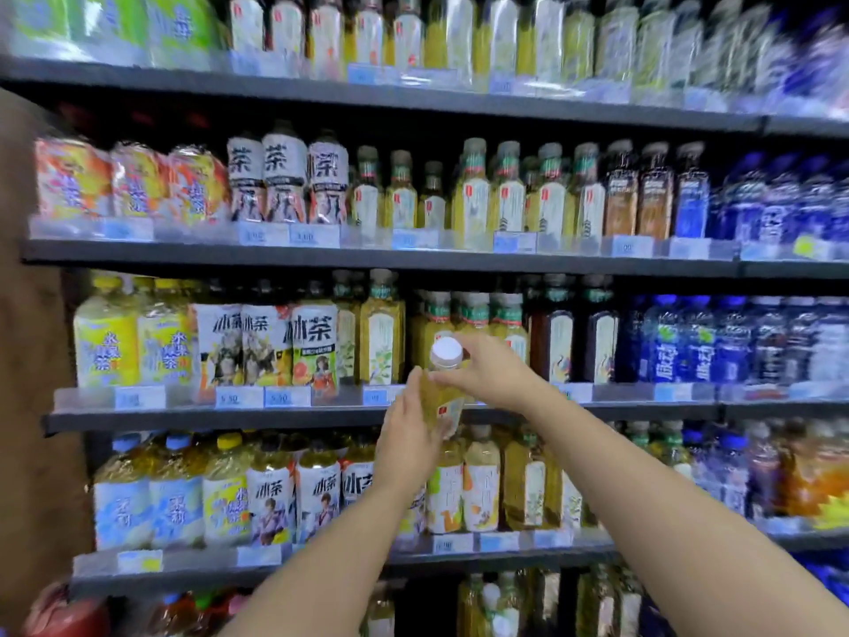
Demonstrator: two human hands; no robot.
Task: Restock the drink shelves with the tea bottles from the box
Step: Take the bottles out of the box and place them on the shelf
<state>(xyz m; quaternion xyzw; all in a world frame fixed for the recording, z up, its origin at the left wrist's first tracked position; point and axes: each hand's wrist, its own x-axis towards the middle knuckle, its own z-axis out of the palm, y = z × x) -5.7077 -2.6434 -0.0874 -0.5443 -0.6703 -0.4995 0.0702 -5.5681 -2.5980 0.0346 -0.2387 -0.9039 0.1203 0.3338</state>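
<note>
A tea bottle (444, 389) with a white cap and yellow-green liquid is held up in front of the third shelf (220, 418) from the top. My right hand (487, 367) grips its neck just under the cap. My left hand (406, 441) holds the lower body of the bottle from the left. The bottle leans slightly, cap toward me. Behind it stand similar yellow tea bottles (464, 319) with green caps. The box is out of view.
Several dark shelves hold rows of drinks: iced tea bottles (314, 342) to the left, dark tea bottles (576, 337) and blue water bottles (698, 337) to the right. A brown wall (32, 360) borders the left side. Price tags line each shelf edge.
</note>
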